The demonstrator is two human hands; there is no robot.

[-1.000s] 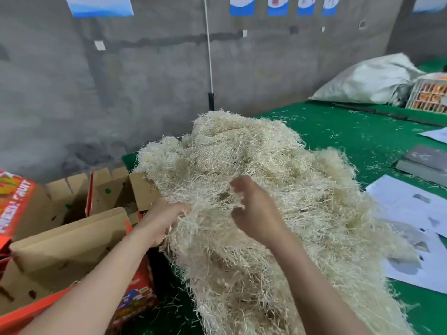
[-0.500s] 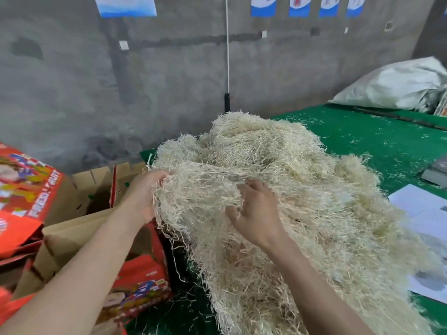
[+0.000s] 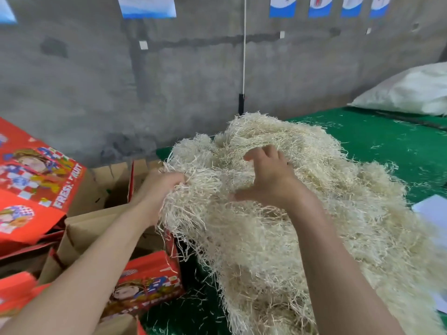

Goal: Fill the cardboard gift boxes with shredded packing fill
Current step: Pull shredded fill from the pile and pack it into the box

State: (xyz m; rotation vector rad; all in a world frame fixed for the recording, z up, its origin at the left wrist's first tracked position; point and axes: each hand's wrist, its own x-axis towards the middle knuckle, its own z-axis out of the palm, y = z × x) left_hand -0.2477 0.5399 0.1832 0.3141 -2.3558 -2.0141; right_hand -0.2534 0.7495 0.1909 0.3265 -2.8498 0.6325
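— Where is the shredded packing fill point(image 3: 302, 226)?

— In one big pale heap on the green desk point(image 3: 387, 146). It covers the desk's near left corner, and its ragged left edge hangs past the desk edge, just above the cardboard gift boxes point(image 3: 101, 226).

— And the left grip point(image 3: 158, 189)?

— At that left edge of the heap. The fingers curl into the strands and clutch a clump; their tips are hidden in the fill.

— The right grip point(image 3: 268, 182)?

— On top of the heap, nearer the middle. The thumb stretches out toward the left, and the fingers are bent, hooked down into the strands. Both forearms reach in from the bottom of the view.

— What about the boxes?

— They stand left of the desk and lower than it. The nearest one is open, with plain brown flaps up and a red printed front point(image 3: 147, 286) showing a cartoon figure. I can't tell whether there is any fill inside it; the left forearm covers part of the opening. Farther left is a red lid point(image 3: 38, 182) printed "FRESH FRUIT".

— Anything else around?

— A stuffed white sack point(image 3: 411, 93) at the far right end of the desk, a white paper sheet point(image 3: 433, 209) at the right edge, loose strands scattered on the green surface, and a grey concrete wall point(image 3: 96, 81) behind, with blue-and-white posters point(image 3: 147, 6) and a hanging white cord point(image 3: 244, 56).
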